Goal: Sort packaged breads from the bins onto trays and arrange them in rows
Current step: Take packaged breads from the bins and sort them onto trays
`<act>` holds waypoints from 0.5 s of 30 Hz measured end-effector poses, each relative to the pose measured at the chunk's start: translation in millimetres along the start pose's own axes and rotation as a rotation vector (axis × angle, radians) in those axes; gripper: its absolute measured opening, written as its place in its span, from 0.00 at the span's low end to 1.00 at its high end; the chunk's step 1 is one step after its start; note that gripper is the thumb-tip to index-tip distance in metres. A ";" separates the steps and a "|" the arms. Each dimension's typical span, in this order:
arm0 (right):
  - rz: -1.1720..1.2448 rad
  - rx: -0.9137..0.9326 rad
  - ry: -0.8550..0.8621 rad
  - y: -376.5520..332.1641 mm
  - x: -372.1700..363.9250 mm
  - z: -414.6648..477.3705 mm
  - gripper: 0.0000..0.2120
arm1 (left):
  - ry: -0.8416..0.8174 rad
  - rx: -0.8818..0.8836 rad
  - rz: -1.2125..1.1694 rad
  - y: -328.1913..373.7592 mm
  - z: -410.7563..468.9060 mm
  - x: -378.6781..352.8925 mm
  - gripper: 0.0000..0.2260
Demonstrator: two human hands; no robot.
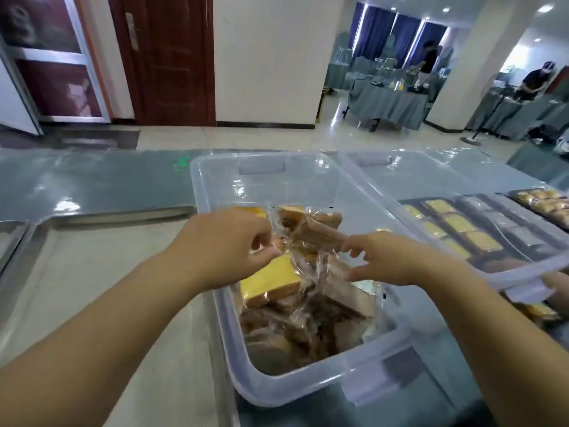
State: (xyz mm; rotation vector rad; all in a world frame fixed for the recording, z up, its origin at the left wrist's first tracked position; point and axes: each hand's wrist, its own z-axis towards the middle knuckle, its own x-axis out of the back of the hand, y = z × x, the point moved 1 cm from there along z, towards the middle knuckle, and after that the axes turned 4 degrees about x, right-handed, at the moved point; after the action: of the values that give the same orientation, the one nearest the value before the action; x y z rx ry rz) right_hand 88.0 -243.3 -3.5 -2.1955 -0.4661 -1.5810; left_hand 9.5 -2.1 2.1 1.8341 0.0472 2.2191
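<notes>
Glossy grey tabletop (92,180) runs across the view, with a metal tray (92,272) lying at the left. Just right of it stands a clear plastic bin (308,386), its near half heaped with wrapped breads (308,322), mostly brown. Over the heap the left grip (221,245) pinches the wrapper of a yellow bread packet (271,278). The right grip (391,260) curls its fingers at the end of a brown bread packet (320,232); whether it actually holds the packet is unclear. Further right, a second clear bin (431,180) shows dark trays (415,201) through its walls, with yellow breads (458,223) in rows.
</notes>
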 end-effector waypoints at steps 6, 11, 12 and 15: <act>-0.148 -0.005 -0.221 3.6 -10.6 37.2 0.29 | -0.251 0.070 0.230 7.6 34.7 -39.8 0.13; -0.109 0.023 -0.195 4.3 -23.6 51.2 0.25 | -0.364 0.051 0.295 4.2 38.9 -47.9 0.16; -0.093 0.013 -0.171 5.7 -22.6 50.4 0.24 | -0.382 0.058 0.269 3.4 38.9 -47.0 0.17; -0.001 -0.019 -0.061 13.0 -13.8 42.9 0.22 | -0.489 0.079 0.223 1.0 43.8 -45.3 0.19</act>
State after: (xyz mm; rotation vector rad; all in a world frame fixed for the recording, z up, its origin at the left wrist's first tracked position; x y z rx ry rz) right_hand 125.2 -233.8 -30.4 -2.2633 -0.4718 -1.5280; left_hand 59.5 -19.1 -32.4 2.4794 -0.1722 1.8515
